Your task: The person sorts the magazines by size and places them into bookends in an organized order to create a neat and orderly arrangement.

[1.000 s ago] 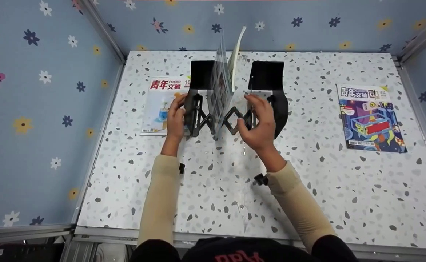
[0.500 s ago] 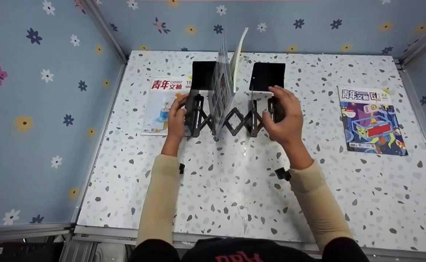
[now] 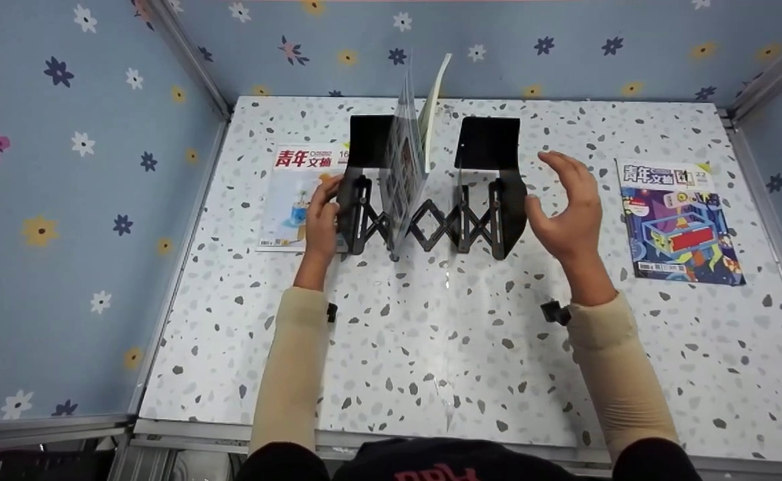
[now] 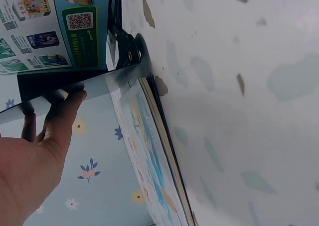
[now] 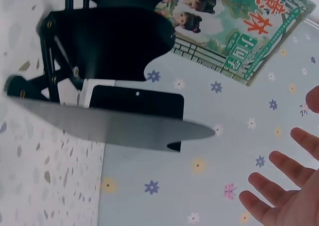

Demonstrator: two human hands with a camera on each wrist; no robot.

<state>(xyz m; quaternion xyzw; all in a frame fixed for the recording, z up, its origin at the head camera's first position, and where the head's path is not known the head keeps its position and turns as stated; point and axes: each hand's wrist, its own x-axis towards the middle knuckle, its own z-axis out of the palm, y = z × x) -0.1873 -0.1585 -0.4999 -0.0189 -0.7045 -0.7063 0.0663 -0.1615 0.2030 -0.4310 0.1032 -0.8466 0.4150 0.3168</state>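
Note:
A black expandable book rack [image 3: 511, 207] stands stretched out on the speckled table. Its left half bears an upright magazine [image 3: 433, 113] with slightly splayed pages; the right wrist view shows this magazine's green illustrated cover [image 5: 239, 32], the left wrist view its back cover [image 4: 35, 32]. My left hand [image 3: 322, 224] rests its fingertips [image 4: 79, 97] against the outer face of the rack's left end panel [image 4: 94, 86]. To the right of the rack my right hand [image 3: 571, 220] is spread and holds nothing, apart from the right end panel [image 5: 114, 129].
A magazine [image 3: 290, 200] with a pale cover lies flat at the left, partly behind my left hand and the rack. Farther right lies a dark blue magazine [image 3: 684, 227]. A flower-patterned wall [image 3: 577, 50] closes off the back of the table.
My right hand has moved right, from over the rack's right half to beyond its right end panel. My left hand stays at the left panel.

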